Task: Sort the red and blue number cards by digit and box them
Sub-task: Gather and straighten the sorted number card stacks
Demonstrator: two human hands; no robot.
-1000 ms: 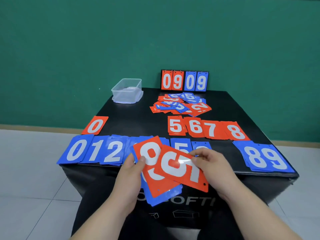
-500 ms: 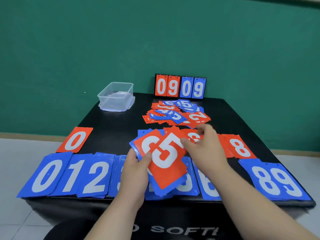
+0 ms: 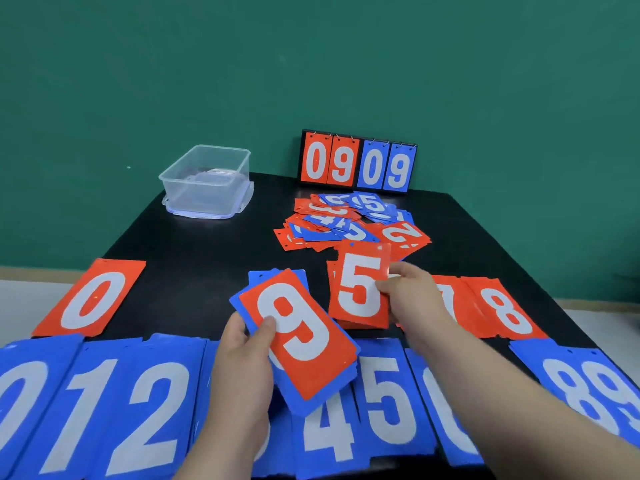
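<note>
My left hand (image 3: 242,362) grips a stack of cards (image 3: 299,344) above the table's near side; a red 9 lies on top, blue cards under it. My right hand (image 3: 412,296) pinches a red 5 card (image 3: 360,285) by its right edge, over the red 5 pile in the middle row. Red piles 7 and 8 (image 3: 502,310) lie to the right, partly hidden by my right wrist. A lone red 0 (image 3: 91,299) lies at the left. Blue piles 0, 1, 2 (image 3: 90,407), 4, 5 (image 3: 388,400) and 8, 9 (image 3: 588,393) line the near edge.
A clear plastic box (image 3: 207,181) stands at the back left of the black table (image 3: 194,247). A loose heap of mixed red and blue cards (image 3: 349,220) lies at the back centre. Behind it stands a scoreboard (image 3: 358,162) showing 09 09.
My right hand took the red 5 off the stack in my left hand and carried it forward to the red 5 pile. A red 9 now tops the held stack. The view moved closer.
</note>
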